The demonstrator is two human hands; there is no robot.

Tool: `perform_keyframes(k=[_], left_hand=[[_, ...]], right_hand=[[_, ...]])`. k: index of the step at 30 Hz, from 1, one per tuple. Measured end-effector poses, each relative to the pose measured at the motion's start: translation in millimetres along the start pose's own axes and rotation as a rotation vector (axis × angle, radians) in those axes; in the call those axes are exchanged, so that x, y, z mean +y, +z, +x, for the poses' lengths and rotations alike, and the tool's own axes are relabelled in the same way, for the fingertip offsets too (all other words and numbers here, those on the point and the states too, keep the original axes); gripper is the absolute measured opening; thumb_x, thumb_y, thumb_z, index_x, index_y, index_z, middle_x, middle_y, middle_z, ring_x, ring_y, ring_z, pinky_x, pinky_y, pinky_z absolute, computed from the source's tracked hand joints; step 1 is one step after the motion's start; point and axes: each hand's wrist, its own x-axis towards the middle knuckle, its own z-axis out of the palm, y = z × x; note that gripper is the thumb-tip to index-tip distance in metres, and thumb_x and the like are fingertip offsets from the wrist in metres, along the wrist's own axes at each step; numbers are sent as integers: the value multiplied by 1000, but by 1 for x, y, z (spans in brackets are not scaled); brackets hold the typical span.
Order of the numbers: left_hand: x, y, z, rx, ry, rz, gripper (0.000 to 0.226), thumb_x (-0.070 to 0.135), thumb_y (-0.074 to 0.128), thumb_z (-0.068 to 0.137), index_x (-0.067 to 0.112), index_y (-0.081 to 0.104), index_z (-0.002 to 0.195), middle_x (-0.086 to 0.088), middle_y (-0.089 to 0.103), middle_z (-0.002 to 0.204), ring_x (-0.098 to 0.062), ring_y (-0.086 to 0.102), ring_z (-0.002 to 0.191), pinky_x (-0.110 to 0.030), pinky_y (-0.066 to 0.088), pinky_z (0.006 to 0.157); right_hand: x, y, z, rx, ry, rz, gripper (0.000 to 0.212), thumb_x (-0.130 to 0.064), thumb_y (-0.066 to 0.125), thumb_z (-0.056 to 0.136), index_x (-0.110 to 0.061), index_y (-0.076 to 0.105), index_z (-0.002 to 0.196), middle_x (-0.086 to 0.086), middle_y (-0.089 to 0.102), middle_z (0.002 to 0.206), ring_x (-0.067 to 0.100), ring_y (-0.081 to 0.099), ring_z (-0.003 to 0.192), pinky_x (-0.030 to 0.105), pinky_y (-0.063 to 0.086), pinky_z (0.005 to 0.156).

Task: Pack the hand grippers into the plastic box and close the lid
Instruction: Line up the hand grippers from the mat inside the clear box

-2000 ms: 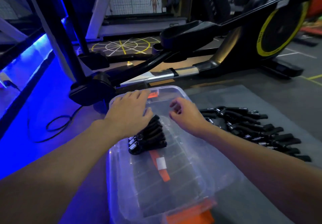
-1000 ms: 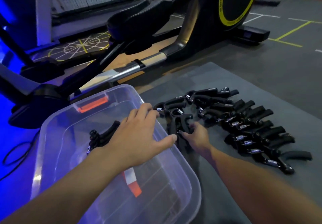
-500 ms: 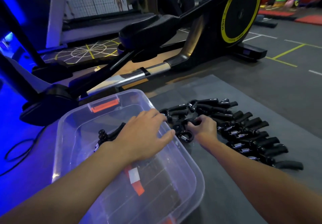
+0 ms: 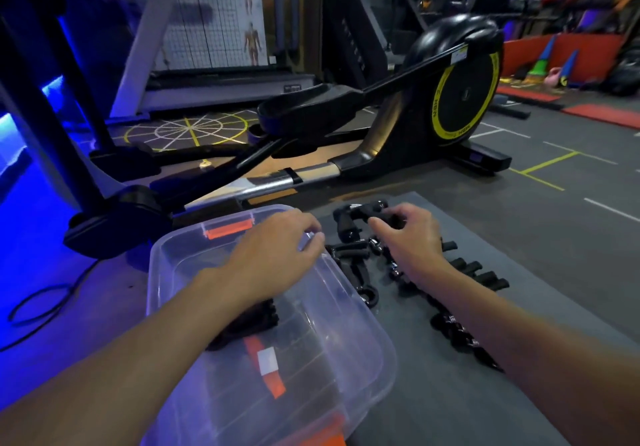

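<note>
While most of this job lies ahead of me, a start has been made. Nearest to me the plastic box [image 4: 388,359] sits open on the floor with no lid over it. I cannot tell whether the orange strip [image 4: 266,373] showing through its clear bottom belongs to a lid lying underneath. Inside the box, towards the left wall, a small bundle [image 4: 252,321] of black grippers is already packed, partly hidden by my left forearm, and I judge the box could take many more. My left grip [image 4: 273,255] hovers at the far right rim of the box with its fingers bent and the thumb close to them. Whether it pinches the rim or holds nothing I cannot tell. Just right of the box, on the grey mat [image 4: 450,404], the loose grippers [image 4: 467,269] lie in a long crowded row that runs under my right forearm, touching and overlapping one another. Further out, my right grip [image 4: 412,237] has its fingers curled round one black hand gripper [image 4: 356,215], held a little above the far end of that row. Beyond the mat a cross-trainer [image 4: 450,99] stands on the gym floor and plays no part in the task. By my reading only a small share is packed. The one in hand has to cross to the box and the whole row must follow. After that the lid has to go on and be shut.
</note>
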Motion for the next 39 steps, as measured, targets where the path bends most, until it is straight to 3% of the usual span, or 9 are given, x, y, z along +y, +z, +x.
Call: perform_keyframes(k=[3,7,13,17,20,25,29,34,39], left_hand=[[-7,-13,0,38,-37,-40,23,37,47,96,26,63,108,10,62,107,-11,57,101,-40,48,89],[-15,-29,-2,102,-63,-74,18,34,50,93,29,65,102,13,63,97,-9,59,93,-36,50,84],[-31,-43,-5,113,-62,-139,13,32,57,91,30,64,102,15,63,95,-6,60,94,-33,51,85],[-45,-52,-7,108,-49,-177,20,31,64,87,31,63,107,11,64,100,-6,62,97,-40,53,89],[-52,-56,-13,96,-42,-204,34,27,67,87,32,58,119,15,62,108,-1,59,105,-36,51,94],[-60,-58,-19,50,-39,-204,49,26,71,85,36,51,129,17,59,116,-1,58,107,-36,50,97],[-62,-60,-23,48,-28,-167,43,20,72,84,30,57,123,14,62,108,-3,60,98,-28,52,88],[-64,-62,-28,-18,-14,-14,18,22,77,80,25,70,97,12,63,92,3,58,76,-16,47,69],[-68,-62,-31,-120,-49,18,21,21,78,79,26,68,97,14,62,85,7,57,70,-10,41,63]], right_hand=[[-29,-10,-10,-59,-87,2,19,-36,74,82,-24,69,95,-2,67,87,15,64,78,24,47,60],[-54,-21,-24,-136,-166,-12,18,-32,77,82,-27,65,94,-4,67,81,13,65,70,22,52,56],[-71,-12,-39,-226,-194,68,22,-22,80,79,-24,67,97,-4,67,82,12,64,71,15,47,56],[-79,-2,-46,-304,-222,131,24,-14,80,78,-23,67,96,-2,70,86,15,69,78,29,58,72],[-81,6,-51,-372,-247,155,27,-10,79,78,-26,66,95,0,71,93,18,69,85,38,58,81],[-81,21,-53,-417,-273,182,33,-3,76,79,-31,65,92,-2,67,100,14,69,89,34,60,79],[-80,32,-54,-424,-322,175,38,4,73,77,-32,66,87,-4,66,96,13,67,85,27,57,73],[-80,42,-59,-469,-318,185,37,6,74,77,-28,69,89,-6,66,97,12,67,91,32,58,84],[-76,49,-57,-460,-310,193,40,7,74,76,-31,68,85,-4,68,96,14,68,91,35,58,84]])
